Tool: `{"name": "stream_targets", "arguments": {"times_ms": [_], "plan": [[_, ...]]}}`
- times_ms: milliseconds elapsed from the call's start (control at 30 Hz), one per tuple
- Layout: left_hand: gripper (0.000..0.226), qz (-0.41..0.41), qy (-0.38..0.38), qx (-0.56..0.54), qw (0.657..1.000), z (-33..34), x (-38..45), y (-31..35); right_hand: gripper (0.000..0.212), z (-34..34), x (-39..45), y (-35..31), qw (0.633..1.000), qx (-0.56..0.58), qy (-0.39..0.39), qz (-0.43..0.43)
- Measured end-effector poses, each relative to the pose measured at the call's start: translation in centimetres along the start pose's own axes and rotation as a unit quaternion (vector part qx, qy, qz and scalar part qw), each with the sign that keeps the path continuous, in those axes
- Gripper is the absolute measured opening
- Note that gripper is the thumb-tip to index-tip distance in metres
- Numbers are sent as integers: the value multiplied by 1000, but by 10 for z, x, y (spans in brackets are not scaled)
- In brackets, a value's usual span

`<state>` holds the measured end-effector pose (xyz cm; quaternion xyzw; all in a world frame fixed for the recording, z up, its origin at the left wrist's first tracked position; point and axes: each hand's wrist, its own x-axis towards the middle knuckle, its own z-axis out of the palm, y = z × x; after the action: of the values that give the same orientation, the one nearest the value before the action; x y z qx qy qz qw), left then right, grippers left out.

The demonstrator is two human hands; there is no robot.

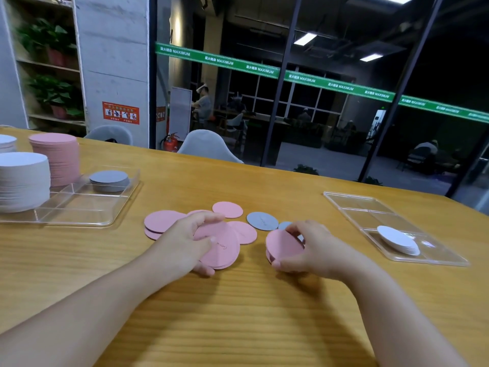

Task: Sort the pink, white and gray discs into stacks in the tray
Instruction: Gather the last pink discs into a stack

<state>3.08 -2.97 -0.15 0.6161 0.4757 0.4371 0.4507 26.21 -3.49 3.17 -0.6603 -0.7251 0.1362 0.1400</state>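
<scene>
Several loose pink discs (162, 220) lie scattered at the table's middle, with a gray disc (262, 220) just right of them and one pink disc (227, 209) behind. My left hand (185, 245) grips a small pile of pink discs (222, 250) between thumb and fingers. My right hand (309, 247) holds a few stacked pink discs (284, 245) tilted up off the table. A second gray disc (284, 225) peeks out behind it. On the right, the clear tray (352, 205) holds a short stack of white discs (398, 239).
A second clear tray (79, 215) at the left carries a tall white stack (23, 178), a tall pink stack (57, 157) and a low gray stack (109, 180). Another white stack (6, 143) stands behind. Gray chairs (209, 145) sit beyond the table's far edge.
</scene>
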Motion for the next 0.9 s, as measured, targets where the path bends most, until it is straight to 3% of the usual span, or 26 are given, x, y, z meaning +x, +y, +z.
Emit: {"name": "stream_targets", "arguments": {"times_ms": [167,333,600,767,900], "plan": [[30,-19,-7,-6,1000,5,-4,4,71,11,-6,-24,991,63,33,-111],[39,-3,-16,-52,999,13,-3,4,73,32,-3,-46,979,9,68,-193],[47,54,4,55,997,10,1,-8,80,51,2,-54,963,1,107,-246],[49,57,7,8,998,10,-1,-3,82,45,4,-48,963,-7,88,-255],[46,50,22,-4,999,4,-4,1,80,27,8,-27,987,-16,61,-148]]}}
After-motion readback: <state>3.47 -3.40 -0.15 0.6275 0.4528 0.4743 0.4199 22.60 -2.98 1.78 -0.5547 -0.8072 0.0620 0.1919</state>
